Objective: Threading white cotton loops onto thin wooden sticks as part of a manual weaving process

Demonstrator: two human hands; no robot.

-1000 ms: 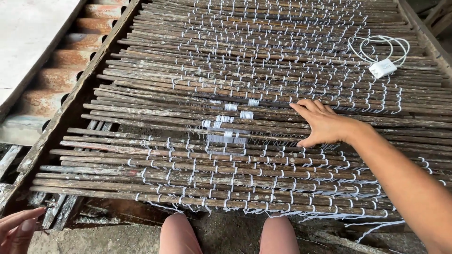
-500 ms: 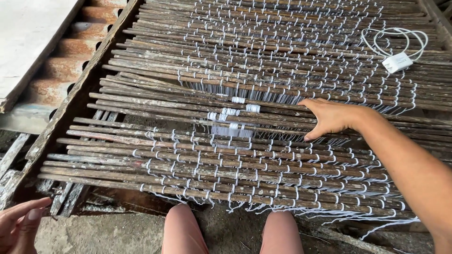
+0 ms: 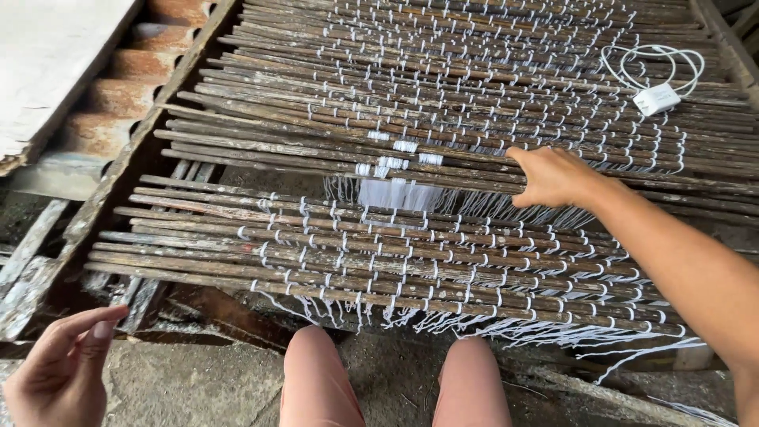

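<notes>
A: Progress? The mat of thin brown wooden sticks tied with white string (image 3: pixel 443 237) lies flat on the frame, near rows bound.
B: Looks partly done: a loose gap shows mid-mat, untied string ends (image 3: pixel 506 326) hang at the near edge.
A: Hands?
B: Right hand (image 3: pixel 553 178) open, fingers resting on sticks by the gap. Left hand (image 3: pixel 59 372) off the mat, loosely curled, empty.

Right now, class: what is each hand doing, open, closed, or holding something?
Left hand: open, fingers loosely curled, holding nothing.
Right hand: open, resting on the stick mat.
</notes>
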